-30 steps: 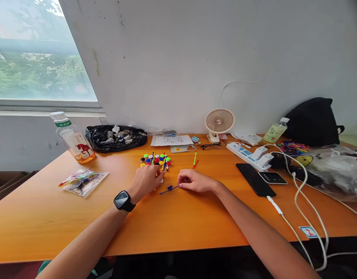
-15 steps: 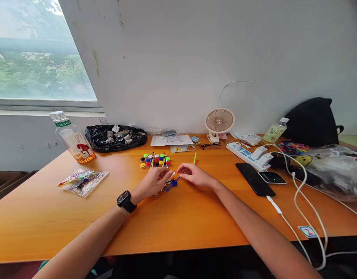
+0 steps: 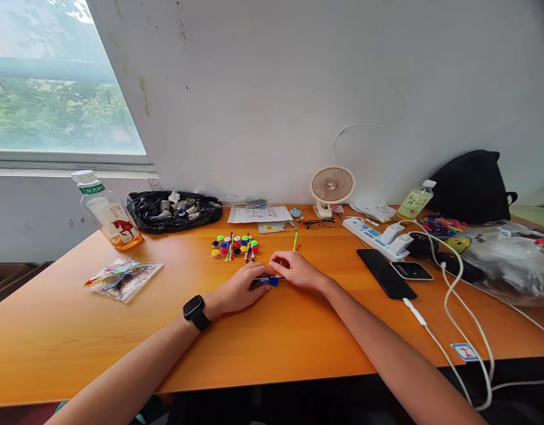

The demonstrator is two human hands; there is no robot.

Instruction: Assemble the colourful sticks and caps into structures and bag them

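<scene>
The left hand, its grasp unclear, has joined the right hand, which pinches a blue stick behind the surface's near edge: two-handed work now.

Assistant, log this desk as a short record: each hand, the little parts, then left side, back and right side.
Left hand: thumb at a blue piece, grip partly hidden
Right hand: fingertips near the same piece
Left wrist: black watch
Little parts: coloured pots, colourful sticks
Left side: bottle, clear bag
Back: black bag, papers, fan
Right side: phone, power strip
</scene>
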